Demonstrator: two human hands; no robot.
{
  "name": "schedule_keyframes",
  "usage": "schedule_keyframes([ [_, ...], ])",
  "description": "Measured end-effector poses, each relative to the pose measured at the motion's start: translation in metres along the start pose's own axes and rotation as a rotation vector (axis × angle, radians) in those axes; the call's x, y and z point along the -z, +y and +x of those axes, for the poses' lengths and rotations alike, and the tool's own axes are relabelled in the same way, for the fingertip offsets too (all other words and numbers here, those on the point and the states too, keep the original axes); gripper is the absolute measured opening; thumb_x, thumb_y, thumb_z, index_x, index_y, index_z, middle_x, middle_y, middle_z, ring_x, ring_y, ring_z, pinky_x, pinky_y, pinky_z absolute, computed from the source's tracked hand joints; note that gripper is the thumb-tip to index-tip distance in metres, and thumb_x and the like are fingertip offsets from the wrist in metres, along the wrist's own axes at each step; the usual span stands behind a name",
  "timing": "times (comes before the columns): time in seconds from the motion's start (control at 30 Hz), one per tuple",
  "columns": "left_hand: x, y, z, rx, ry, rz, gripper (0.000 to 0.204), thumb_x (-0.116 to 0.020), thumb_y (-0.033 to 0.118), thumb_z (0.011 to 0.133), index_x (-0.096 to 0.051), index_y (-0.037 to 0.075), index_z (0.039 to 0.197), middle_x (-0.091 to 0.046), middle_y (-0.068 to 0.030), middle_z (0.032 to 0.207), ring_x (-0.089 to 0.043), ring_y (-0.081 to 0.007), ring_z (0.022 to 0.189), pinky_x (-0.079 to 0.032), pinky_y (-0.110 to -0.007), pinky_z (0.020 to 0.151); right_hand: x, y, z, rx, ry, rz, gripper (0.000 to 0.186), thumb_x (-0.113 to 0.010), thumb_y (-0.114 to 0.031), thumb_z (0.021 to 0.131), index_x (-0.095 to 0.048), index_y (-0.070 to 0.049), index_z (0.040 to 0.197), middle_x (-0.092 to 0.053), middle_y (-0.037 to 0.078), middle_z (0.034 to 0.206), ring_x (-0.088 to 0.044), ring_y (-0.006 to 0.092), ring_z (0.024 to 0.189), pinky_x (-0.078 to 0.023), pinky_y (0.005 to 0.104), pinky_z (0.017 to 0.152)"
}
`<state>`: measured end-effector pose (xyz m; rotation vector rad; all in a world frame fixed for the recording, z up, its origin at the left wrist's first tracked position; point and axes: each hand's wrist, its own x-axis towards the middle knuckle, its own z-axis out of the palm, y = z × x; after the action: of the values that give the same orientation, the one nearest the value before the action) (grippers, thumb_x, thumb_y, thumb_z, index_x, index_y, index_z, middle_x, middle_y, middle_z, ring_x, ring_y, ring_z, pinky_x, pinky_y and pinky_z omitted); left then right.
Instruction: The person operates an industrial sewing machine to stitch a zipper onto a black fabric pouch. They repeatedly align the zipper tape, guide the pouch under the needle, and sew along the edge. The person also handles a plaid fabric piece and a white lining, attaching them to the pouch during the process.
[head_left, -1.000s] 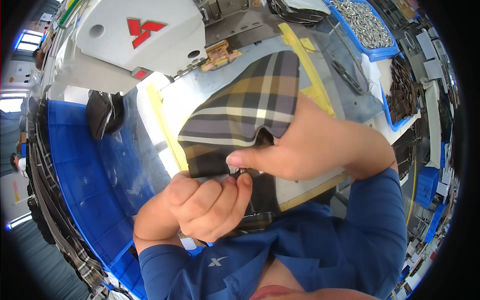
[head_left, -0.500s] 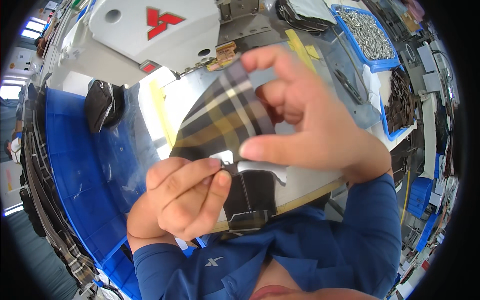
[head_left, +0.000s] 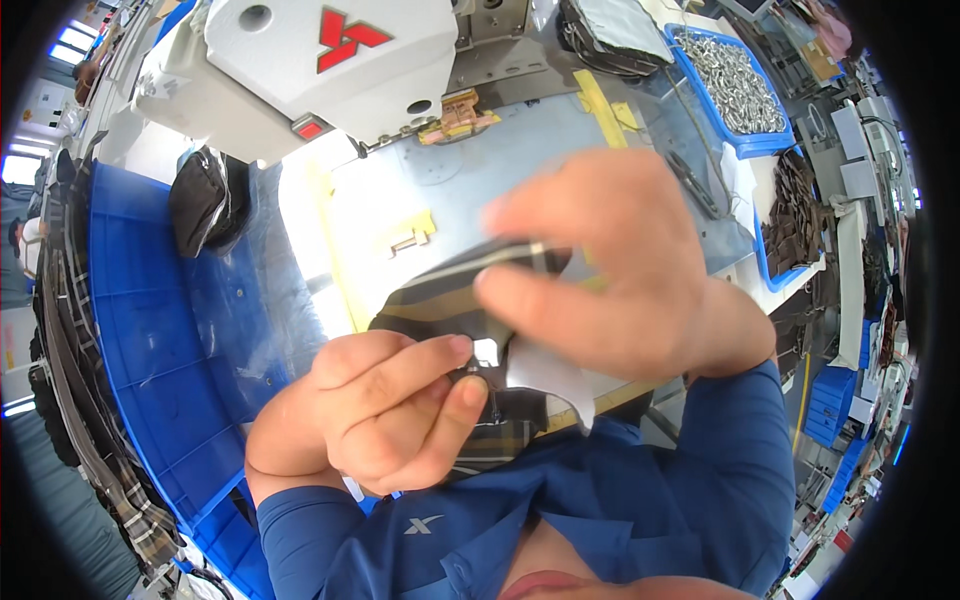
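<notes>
A piece of plaid fabric (head_left: 440, 303) in black, brown and grey hangs in front of me, bent over at its far end. My left hand (head_left: 400, 405) pinches its near part between thumb and fingers, where a small dark piece shows at the fingertips, too small to name. Beside the pinch, a white curled layer (head_left: 550, 380) sticks out to the right. Over the fabric's right side is my right hand (head_left: 610, 270), smeared by motion, its thumb and forefinger apart. Whether its other fingers touch the cloth is hidden.
A white sewing machine (head_left: 300, 80) stands at the far side over a metal bed with yellow tape (head_left: 600, 110). To the left is a blue bin (head_left: 150, 330) with a black wrapped bundle (head_left: 208, 200) nearby. At far right sits a blue tray (head_left: 765, 145) of metal rings.
My right hand has moved down from the fabric's far corner, and the fabric has folded down toward me. My left hand has shifted slightly right and nearer, still pinching.
</notes>
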<state>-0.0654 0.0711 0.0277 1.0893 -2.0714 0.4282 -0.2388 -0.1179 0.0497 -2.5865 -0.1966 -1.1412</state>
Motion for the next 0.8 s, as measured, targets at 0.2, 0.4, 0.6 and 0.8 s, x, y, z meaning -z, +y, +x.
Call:
schedule_keyframes([
  [0.2, -0.015, 0.007, -0.013, -0.074, 0.055, -0.007, 0.027, -0.078, -0.009, 0.079, -0.070, 0.007, 0.100, -0.065, -0.0054, 0.097, -0.071, -0.0255, 0.100, -0.054, -0.039, 0.078, -0.001, 0.006, -0.009, 0.293, -0.097, 0.052, 0.018, -0.078, -0.009, 0.072, -0.077, -0.002, 0.089, -0.076, 0.009, 0.104, -0.068, 0.0240, 0.091, -0.050, 0.0358, 0.068],
  [0.4, -0.007, 0.003, 0.003, 0.028, 0.022, -0.101, 0.019, -0.079, -0.010, 0.079, -0.070, 0.002, 0.091, -0.062, -0.0079, 0.091, -0.074, -0.0295, 0.091, -0.057, -0.038, 0.071, 0.002, 0.016, -0.001, 0.170, -0.197, 0.218, 0.017, -0.080, -0.008, 0.078, -0.077, -0.002, 0.094, -0.075, 0.009, 0.102, -0.069, 0.0261, 0.090, -0.051, 0.0372, 0.067],
  [0.6, -0.003, -0.005, 0.008, 0.082, 0.052, -0.093, 0.017, -0.080, -0.011, 0.078, -0.072, -0.001, 0.090, -0.057, -0.0066, 0.088, -0.076, -0.0315, 0.088, -0.058, -0.037, 0.069, 0.005, 0.015, 0.002, 0.044, -0.200, 0.451, 0.018, -0.077, -0.011, 0.084, -0.078, -0.002, 0.099, -0.075, 0.009, 0.100, -0.070, 0.0273, 0.087, -0.052, 0.0385, 0.067],
  [0.8, 0.007, -0.002, 0.010, 0.133, 0.033, -0.041, 0.024, -0.088, 0.001, 0.075, -0.074, 0.001, 0.094, -0.061, -0.0062, 0.091, -0.074, -0.0302, 0.086, -0.057, -0.035, 0.068, -0.001, 0.012, -0.003, 0.177, -0.098, 0.295, 0.014, -0.078, -0.011, 0.085, -0.079, -0.002, 0.096, -0.076, 0.009, 0.094, -0.069, 0.0256, 0.078, -0.051, 0.0375, 0.065],
])
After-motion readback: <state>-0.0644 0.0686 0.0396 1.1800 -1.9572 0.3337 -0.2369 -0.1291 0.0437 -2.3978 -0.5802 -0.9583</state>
